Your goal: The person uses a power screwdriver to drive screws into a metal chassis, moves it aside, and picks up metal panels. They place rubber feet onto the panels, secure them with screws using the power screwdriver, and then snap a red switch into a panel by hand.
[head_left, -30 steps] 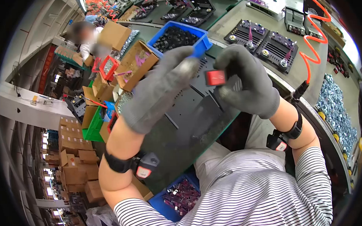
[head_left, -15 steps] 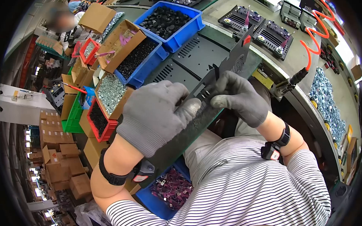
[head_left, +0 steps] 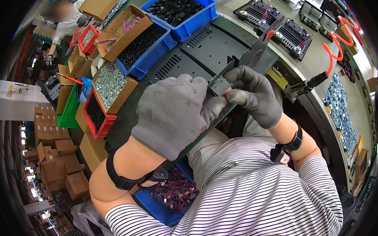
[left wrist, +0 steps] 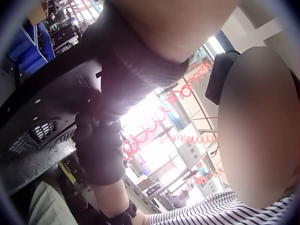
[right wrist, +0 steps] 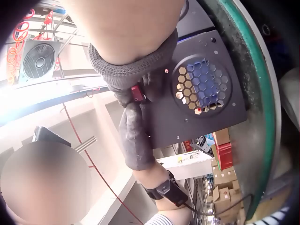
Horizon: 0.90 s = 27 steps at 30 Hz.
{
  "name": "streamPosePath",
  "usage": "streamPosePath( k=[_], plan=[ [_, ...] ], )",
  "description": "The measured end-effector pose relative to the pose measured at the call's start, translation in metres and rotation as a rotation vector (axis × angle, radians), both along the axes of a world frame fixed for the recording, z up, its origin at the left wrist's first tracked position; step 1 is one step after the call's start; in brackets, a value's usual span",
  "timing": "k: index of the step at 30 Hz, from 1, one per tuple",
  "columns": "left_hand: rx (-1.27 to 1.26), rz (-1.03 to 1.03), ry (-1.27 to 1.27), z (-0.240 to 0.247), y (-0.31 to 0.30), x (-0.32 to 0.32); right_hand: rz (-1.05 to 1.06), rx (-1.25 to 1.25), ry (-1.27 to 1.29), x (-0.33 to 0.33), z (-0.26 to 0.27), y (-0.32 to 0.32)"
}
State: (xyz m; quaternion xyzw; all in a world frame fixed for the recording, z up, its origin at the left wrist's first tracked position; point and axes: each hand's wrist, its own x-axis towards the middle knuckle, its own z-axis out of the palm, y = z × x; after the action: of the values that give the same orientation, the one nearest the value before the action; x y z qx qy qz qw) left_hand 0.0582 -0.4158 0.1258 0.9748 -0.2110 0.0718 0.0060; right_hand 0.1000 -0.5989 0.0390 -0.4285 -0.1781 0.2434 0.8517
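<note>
Both hands wear grey gloves and meet at the near corner of a black metal panel (head_left: 253, 53) with a honeycomb vent, held on edge over the table. My left hand (head_left: 172, 108) grips the panel's end, its thumb at a small red-faced rocker switch (right wrist: 138, 93). From the other side my right hand (head_left: 257, 97) pinches the switch at the panel, thumb and curled fingers around that corner. In the right wrist view the left hand's fingertips are right beside the switch. The glove hides most of the switch's body.
Flat black panels (head_left: 213, 46) lie on the dark table. Behind them stand blue bins (head_left: 186, 33) of black parts, with a carton of silver screws (head_left: 111, 85) at the left. A powered driver (head_left: 308, 84) on a coiled orange hose hangs at the right.
The right hand first had the red switch in the air, apart from the left hand. Both hands then came down to the panel, now upright, and closed together around its corner.
</note>
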Motion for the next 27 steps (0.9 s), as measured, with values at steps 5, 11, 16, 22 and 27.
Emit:
streamPosePath(
  k=[5, 11, 16, 22, 27],
  plan=[
    [0.009, 0.028, -0.033, -0.003, 0.000, 0.001, -0.019, -0.215, -0.084, 0.003, 0.013, -0.004],
    [-0.033, 0.022, -0.026, 0.000, 0.000, 0.003, -0.011, -0.092, -0.134, 0.006, 0.002, 0.001],
    [-0.028, 0.049, 0.011, 0.001, -0.004, 0.004, -0.009, -0.037, -0.146, 0.004, 0.004, 0.000],
    [-0.056, 0.062, -0.006, 0.001, -0.008, 0.004, -0.699, -0.888, -1.385, 0.024, 0.049, -0.018],
    [0.016, 0.118, 0.078, 0.010, -0.015, 0.011, -0.341, -1.069, -1.538, 0.054, 0.054, -0.006]
  ],
)
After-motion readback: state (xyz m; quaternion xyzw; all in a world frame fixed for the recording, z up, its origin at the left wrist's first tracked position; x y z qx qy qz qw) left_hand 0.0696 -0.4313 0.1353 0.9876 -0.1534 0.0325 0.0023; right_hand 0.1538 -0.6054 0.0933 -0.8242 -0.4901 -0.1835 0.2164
